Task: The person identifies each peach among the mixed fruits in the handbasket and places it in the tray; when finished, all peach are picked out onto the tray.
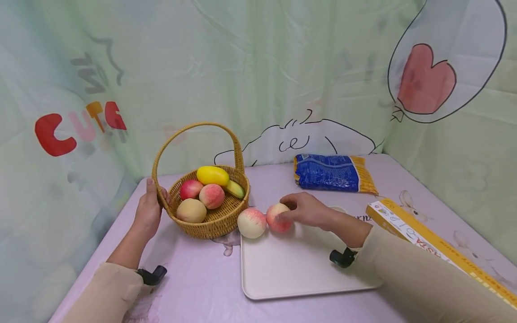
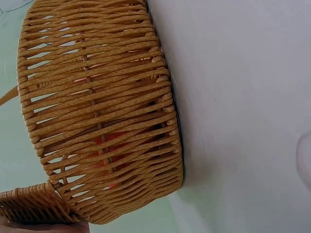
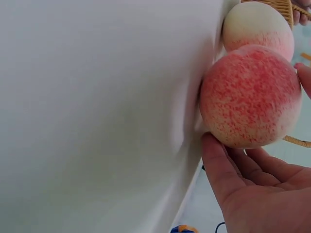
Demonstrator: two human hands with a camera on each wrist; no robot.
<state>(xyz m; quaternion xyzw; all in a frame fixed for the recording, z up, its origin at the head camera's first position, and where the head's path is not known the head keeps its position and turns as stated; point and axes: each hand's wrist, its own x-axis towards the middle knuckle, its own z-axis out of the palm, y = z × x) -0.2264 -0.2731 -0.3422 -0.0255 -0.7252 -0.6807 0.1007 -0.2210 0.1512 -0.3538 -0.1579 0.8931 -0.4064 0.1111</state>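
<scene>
My left hand [image 1: 147,208] grips the wicker basket [image 1: 210,231] at the left foot of its tall handle, thumb up along the outside. Inside lie a yellow oblong fruit [image 1: 212,176], a green-yellow fruit [image 1: 235,189], a red fruit [image 1: 190,189], a pink peach [image 1: 212,196] and a tan round fruit [image 1: 191,211]. At the pale tray's [image 1: 291,278] far left, my right hand [image 1: 308,211] holds a red-flecked peach [image 3: 250,97] between thumb and fingers. A whiter peach [image 1: 252,223] sits beside it at the tray's corner, close to the basket.
A blue and orange packet [image 1: 329,173] lies at the back of the table. To the right, a long yellow and white box [image 1: 440,246] runs alongside the tray, under the right forearm in this view. A printed curtain [image 1: 258,80] hangs behind.
</scene>
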